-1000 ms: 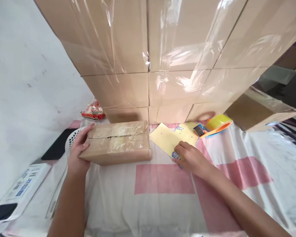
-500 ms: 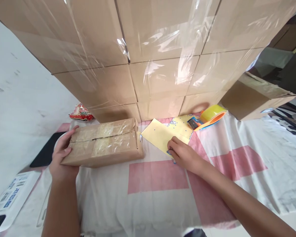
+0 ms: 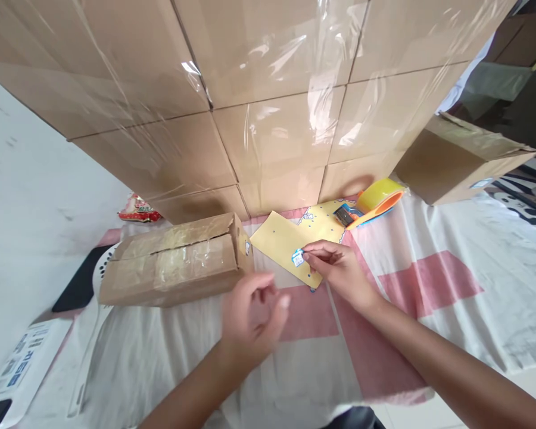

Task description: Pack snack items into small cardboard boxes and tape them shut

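We can read no writing on the small sticker [image 3: 298,257] pinched in our right hand [image 3: 339,271] over the yellow sheet [image 3: 281,243]. Our left hand [image 3: 254,313], blurred, hangs half-curled and empty near the taped box [image 3: 174,265]. A tape dispenser [image 3: 373,202] sits behind.

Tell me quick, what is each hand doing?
Left hand: holding nothing, fingers curled, blurred, near the box.
Right hand: pinching a small sticker over the yellow sheet.
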The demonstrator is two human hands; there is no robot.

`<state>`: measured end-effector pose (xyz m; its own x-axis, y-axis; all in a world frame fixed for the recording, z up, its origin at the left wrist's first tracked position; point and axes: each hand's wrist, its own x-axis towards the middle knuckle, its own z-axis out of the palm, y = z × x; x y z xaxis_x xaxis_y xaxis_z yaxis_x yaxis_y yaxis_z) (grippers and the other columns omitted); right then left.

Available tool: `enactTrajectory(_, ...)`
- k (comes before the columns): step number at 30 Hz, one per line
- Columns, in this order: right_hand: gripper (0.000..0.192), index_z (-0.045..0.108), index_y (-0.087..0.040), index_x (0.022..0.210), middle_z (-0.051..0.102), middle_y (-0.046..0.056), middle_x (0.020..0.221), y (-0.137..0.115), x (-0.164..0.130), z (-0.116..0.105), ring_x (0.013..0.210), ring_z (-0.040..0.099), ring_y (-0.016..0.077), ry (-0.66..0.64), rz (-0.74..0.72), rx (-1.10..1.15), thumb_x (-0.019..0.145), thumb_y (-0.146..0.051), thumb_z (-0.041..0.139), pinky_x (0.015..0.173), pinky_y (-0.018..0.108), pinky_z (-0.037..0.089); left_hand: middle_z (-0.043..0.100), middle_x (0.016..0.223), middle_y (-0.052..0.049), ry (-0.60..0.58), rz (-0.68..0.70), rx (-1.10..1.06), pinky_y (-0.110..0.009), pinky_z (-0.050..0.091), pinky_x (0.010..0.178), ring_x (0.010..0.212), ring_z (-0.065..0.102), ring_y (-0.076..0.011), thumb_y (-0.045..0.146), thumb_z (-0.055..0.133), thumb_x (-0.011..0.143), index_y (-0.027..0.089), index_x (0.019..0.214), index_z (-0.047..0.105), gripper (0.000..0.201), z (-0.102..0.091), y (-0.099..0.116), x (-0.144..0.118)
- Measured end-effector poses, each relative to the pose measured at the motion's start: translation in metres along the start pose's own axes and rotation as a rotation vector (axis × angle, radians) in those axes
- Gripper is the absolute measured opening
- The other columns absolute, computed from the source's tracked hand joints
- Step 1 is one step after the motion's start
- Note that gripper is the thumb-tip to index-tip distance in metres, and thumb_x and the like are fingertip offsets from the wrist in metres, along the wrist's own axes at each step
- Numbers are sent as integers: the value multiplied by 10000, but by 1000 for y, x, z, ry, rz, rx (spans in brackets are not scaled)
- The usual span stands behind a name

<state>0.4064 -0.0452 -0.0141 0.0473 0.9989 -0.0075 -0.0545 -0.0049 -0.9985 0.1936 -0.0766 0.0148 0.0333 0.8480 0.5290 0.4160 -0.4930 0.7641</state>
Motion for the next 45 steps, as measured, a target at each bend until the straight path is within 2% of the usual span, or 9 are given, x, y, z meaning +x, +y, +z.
enactTrajectory(4, 263, 720, -189, 837, 657, 3, 701, -6, -8, 0, 585, 565, 127, 11, 15, 28, 794, -439, 789, 493, 254, 467, 699, 818, -1, -323, -439, -183, -228, 461, 589, 669, 611, -124, 408, 628, 924, 226, 1089, 612, 246, 52, -14, 3)
enactTrajectory(9, 220, 671, -187, 840, 639, -14, 689, -9, -11, 1, 594, 553, 114, -51, 93, 88, 793, -378, 771, 503, 231, 428, 697, 791, -10, -327, -499, -293, -219, 460, 633, 694, 610, -121, 430, 553, 978, 194, 831, 651, 295, 57, -25, 4)
enactTrajectory(15, 120, 623, -181, 796, 688, 1, 671, -17, -11, 1, 565, 530, 99, -249, 324, 101, 768, -272, 696, 554, 236, 406, 645, 708, 8, -238, -430, -278, -208, 459, 578, 628, 576, -111, 394, 560, 982, 196, 831, 627, 258, 56, -33, -8)
enactTrajectory(19, 70, 624, -179, 774, 671, 3, 675, -15, -13, 2, 631, 560, 119, -332, 352, 45, 784, -244, 647, 574, 244, 377, 633, 744, 11, -238, -366, -186, -210, 461, 574, 639, 581, -108, 332, 544, 999, 207, 905, 617, 172, 55, -39, -10)
enactTrajectory(22, 89, 612, -176, 776, 612, -19, 651, -13, -14, 1, 620, 523, 109, -347, 342, 51, 817, -255, 626, 578, 247, 366, 628, 867, -10, -172, -127, -50, -215, 490, 625, 737, 605, -113, 216, 577, 971, 220, 992, 620, 47, 51, -38, -9)
enactTrajectory(25, 100, 607, -172, 792, 584, -24, 669, -15, -14, 2, 640, 522, 106, -363, 310, 100, 850, -252, 617, 608, 246, 397, 598, 973, -49, -149, 159, 60, -255, 531, 709, 835, 622, -136, 147, 605, 926, 206, 998, 648, 103, 47, -35, -5)
enactTrajectory(28, 109, 609, -172, 819, 595, -11, 725, -17, -16, 2, 673, 537, 108, -389, 279, 138, 883, -260, 618, 638, 247, 430, 601, 1025, -78, -167, 272, 70, -289, 552, 725, 844, 634, -157, 169, 672, 876, 195, 1076, 652, 202, 44, -35, -3)
enactTrajectory(37, 137, 577, -198, 876, 592, 0, 779, -14, -24, 3, 685, 524, 116, -408, 194, -37, 974, -293, 557, 580, 232, 411, 703, 902, -54, -241, 237, 19, -290, 546, 701, 779, 637, -155, 91, 647, 850, 207, 1062, 633, 241, 44, -33, -5)
enactTrajectory(45, 97, 547, -203, 849, 471, -63, 664, -13, -26, 5, 551, 393, 68, -441, 30, -179, 935, -160, 536, 494, 208, 318, 608, 640, 39, -260, 95, 46, -197, 435, 534, 540, 515, -76, 114, 582, 901, 202, 866, 626, 104, 40, -26, -6)
